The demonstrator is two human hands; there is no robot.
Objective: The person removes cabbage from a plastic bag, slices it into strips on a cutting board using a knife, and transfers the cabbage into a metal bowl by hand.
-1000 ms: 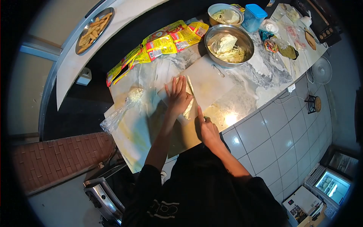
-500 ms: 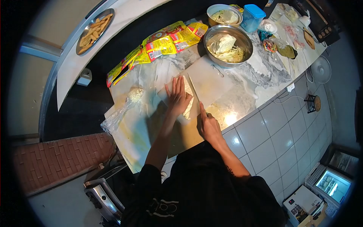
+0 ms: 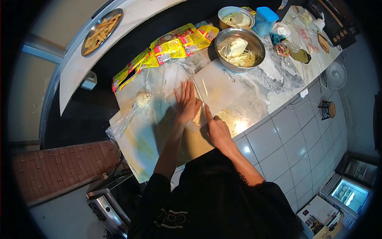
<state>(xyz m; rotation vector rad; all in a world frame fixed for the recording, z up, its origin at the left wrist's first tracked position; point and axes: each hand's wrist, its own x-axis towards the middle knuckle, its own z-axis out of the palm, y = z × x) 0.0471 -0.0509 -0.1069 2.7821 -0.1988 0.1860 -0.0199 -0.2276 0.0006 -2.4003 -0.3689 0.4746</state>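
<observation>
My left hand [image 3: 187, 105] lies flat with its fingers stretched out, pressing on a pale piece of cabbage [image 3: 197, 116] that it partly covers. In my right hand [image 3: 219, 132] is a knife [image 3: 200, 92], gripped by the handle, its blade along the right edge of the cabbage beside my left fingers. A thin cut strip [image 3: 204, 87] lies just right of the blade. Beneath is a whitish cutting board [image 3: 227, 89] on the marble-patterned counter.
Beyond the board stand a steel bowl [image 3: 260, 59] holding cabbage, another bowl [image 3: 220, 20] with cabbage, and a blue-lidded container [image 3: 265, 24]. Yellow packets [image 3: 169, 46] line the back. A plastic bag [image 3: 123, 121] lies left, and a plate of fried-looking pieces [image 3: 84, 51] sits on the ledge.
My right hand and the knife have shifted left, bringing the blade closer to my left hand. A thin strip now lies separate to the blade's right. My left hand stays almost still.
</observation>
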